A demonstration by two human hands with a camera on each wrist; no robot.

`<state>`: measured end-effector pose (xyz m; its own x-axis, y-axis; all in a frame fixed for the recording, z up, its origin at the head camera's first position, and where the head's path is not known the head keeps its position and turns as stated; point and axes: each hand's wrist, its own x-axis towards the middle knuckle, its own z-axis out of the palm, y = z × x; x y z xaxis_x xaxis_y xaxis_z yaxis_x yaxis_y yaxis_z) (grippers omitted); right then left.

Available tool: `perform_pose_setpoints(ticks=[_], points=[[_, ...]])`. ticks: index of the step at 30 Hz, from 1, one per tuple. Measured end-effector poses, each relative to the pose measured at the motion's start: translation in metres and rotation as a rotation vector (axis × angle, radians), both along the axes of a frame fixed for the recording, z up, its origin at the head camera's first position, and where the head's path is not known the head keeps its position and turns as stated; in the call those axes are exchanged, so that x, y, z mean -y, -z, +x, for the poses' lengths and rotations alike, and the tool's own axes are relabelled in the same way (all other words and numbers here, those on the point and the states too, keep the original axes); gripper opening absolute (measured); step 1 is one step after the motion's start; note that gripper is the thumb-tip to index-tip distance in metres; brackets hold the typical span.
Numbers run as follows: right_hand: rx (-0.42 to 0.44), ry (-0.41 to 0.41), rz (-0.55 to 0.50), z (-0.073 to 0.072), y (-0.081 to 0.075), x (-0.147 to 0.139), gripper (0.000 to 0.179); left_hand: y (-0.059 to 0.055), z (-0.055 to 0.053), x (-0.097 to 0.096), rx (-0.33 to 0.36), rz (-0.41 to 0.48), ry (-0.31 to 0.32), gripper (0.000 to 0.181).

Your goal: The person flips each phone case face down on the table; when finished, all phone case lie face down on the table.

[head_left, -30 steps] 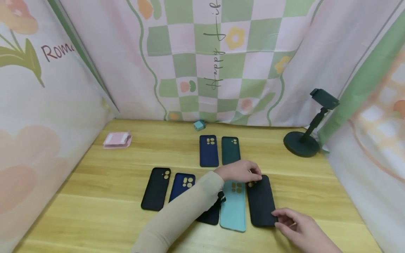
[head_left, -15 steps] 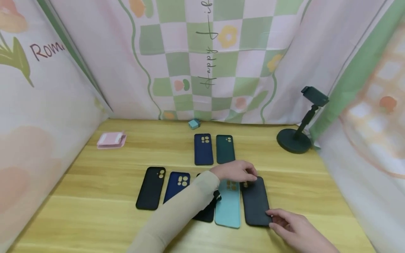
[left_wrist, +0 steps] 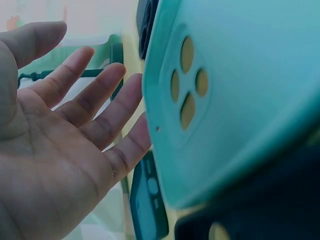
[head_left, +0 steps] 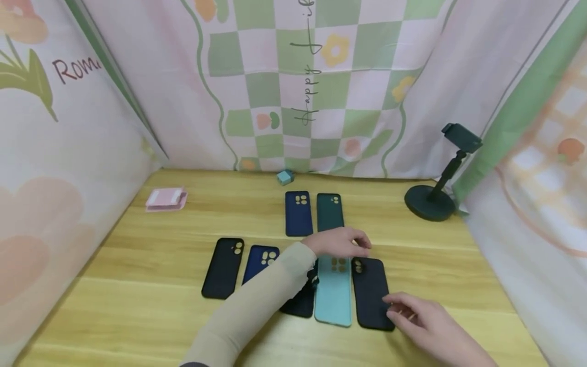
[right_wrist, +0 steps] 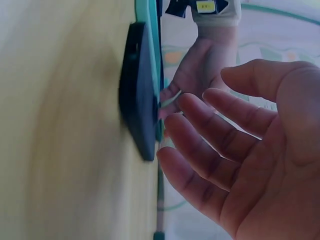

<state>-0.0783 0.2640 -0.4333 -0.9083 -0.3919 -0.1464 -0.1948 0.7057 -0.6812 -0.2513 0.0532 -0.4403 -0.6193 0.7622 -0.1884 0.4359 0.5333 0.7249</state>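
Cloth (head_left: 316, 92) at the desk's (head_left: 229, 209) back edge says "Happy" — more is cut off. Left hand (head_left: 337, 242) and right hand (head_left: 424, 316), fingers apart, hover near a black phone case (head_left: 371, 300); a sleeve (head_left: 257, 306) half-hides another case (head_left: 300, 304).

Soft, even light covers the table (head_left: 133, 326) (a faint sheen shows), which blurs in the right wrist view.

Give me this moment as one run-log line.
left grip: holding nothing, far end of light-blue case | right grip: holding nothing, beside rightmost black case | contact: unclear | back row: navy case, dark-green case
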Motion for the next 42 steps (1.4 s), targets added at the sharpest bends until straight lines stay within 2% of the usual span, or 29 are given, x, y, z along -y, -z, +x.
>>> perform_pose_setpoints(ticks=[7,13,18,22,28,33,42], points=[[-0.163,-0.038,0.019,-0.009,-0.013,0.035,0.024,-0.01,-0.016,0.027,-0.084,0.011,0.012,0.031],[-0.222,-0.078,0.015,-0.019,-0.017,0.063,0.015,-0.015,-0.023,0.048,-0.111,0.016,0.004,0.031],[-0.263,-0.155,0.034,-0.024,-0.013,0.08,0.005,-0.009,-0.021,0.057,-0.127,-0.012,-0.033,0.029],[-0.269,-0.203,0.103,-0.026,-0.008,0.094,0.003,-0.006,-0.016,0.06,-0.132,-0.034,-0.045,0.027],[-0.256,-0.271,0.214,-0.028,0.004,0.112,0.01,0.001,-0.009,0.063,-0.141,-0.099,-0.065,0.024],[-0.245,-0.283,0.258,-0.029,0.009,0.119,0.014,0.007,-0.006,0.064,-0.146,-0.108,-0.058,0.024],[-0.224,-0.341,0.306,-0.031,0.014,0.127,0.019,0.01,-0.001,0.069,-0.165,-0.165,-0.057,0.027]])
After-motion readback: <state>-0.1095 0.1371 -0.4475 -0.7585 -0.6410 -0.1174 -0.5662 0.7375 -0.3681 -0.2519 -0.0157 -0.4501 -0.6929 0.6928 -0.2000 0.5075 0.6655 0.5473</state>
